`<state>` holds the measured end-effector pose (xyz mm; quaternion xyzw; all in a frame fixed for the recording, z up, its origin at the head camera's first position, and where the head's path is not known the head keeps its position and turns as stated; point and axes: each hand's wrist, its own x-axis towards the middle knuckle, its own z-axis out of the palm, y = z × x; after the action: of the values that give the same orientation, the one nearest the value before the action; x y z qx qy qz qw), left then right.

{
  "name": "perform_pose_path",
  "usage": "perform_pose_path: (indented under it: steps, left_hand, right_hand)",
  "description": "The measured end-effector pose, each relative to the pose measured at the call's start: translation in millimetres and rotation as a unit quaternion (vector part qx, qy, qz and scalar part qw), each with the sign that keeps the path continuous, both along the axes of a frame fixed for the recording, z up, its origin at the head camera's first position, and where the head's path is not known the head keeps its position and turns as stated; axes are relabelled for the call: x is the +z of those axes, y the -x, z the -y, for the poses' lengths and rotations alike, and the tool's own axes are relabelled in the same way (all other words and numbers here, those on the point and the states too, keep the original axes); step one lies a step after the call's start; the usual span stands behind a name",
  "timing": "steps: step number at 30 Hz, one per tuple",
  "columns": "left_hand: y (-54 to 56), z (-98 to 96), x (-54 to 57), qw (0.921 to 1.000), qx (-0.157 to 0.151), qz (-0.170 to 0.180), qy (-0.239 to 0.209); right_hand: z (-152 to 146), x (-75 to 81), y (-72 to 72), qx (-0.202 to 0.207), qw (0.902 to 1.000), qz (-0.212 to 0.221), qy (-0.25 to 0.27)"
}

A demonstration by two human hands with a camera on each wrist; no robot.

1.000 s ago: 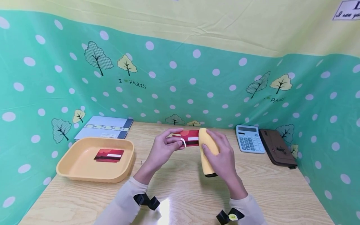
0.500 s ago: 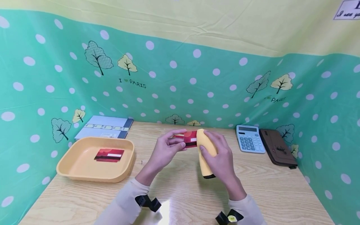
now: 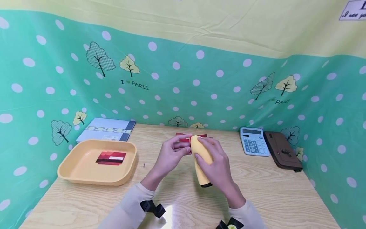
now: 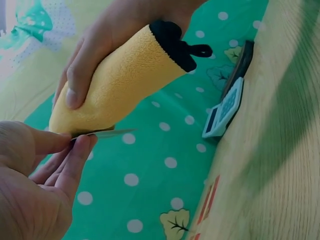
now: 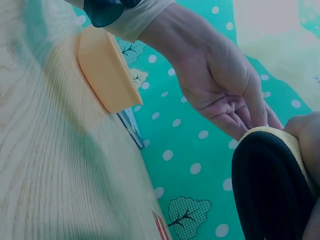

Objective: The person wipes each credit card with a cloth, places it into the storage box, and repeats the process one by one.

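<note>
My left hand point(image 3: 171, 154) pinches a thin red card point(image 4: 115, 132) by its edge, thumb on one side and fingers on the other. In my right hand point(image 3: 215, 163) is a yellow fleecy pad point(image 3: 201, 162) with a black end and a small black loop. The pad's rounded far end lies right against the card and covers most of it in the head view. Just beyond the hands, more red cards point(image 3: 203, 135) lie on the table, partly hidden by the fingers and pad.
A peach tray point(image 3: 83, 173) with red cards point(image 3: 111, 158) in it stands at left. Behind it lies a blue-and-white notebook point(image 3: 107, 128). A blue calculator point(image 3: 254, 141) and a brown zip wallet point(image 3: 281, 151) lie at the back right, before a green dotted curtain point(image 3: 177, 79).
The pad and right hand have moved left along the held card, up to the left fingertips, covering the card. The red cards behind have come into view. Tray and other objects stay put.
</note>
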<state>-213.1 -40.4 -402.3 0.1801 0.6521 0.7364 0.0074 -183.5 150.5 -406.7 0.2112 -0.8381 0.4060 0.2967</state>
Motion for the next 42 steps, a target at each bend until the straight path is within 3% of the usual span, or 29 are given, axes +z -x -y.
perform_pose_path:
  steps: [10, 20, 25, 32, 42]
  left_hand:
    - [-2.1, -6.0, -3.4, 0.9998, 0.021, -0.006, 0.002]
    - [-4.1, -0.7, 0.1, 0.9997, 0.020, 0.014, 0.001]
    - [0.9, 4.1, 2.8, 0.9996, 0.018, 0.022, 0.010]
    - [13.9, 17.9, 1.2, 0.9976, 0.059, 0.031, 0.021]
    - [19.4, 36.0, 6.2, 0.9973, 0.050, 0.039, 0.037]
  right_hand:
    - [-0.3, -1.9, 1.5, -0.021, 0.9996, -0.013, -0.015]
    - [-7.6, -5.8, 13.6, -0.073, 0.9971, 0.018, 0.003]
    - [-19.4, -8.0, 21.1, -0.086, 0.9949, 0.044, 0.028]
    - [-34.9, -10.3, 31.1, -0.119, 0.9898, 0.071, 0.032]
    - [-41.8, -4.8, 30.9, -0.113, 0.9897, 0.078, 0.042]
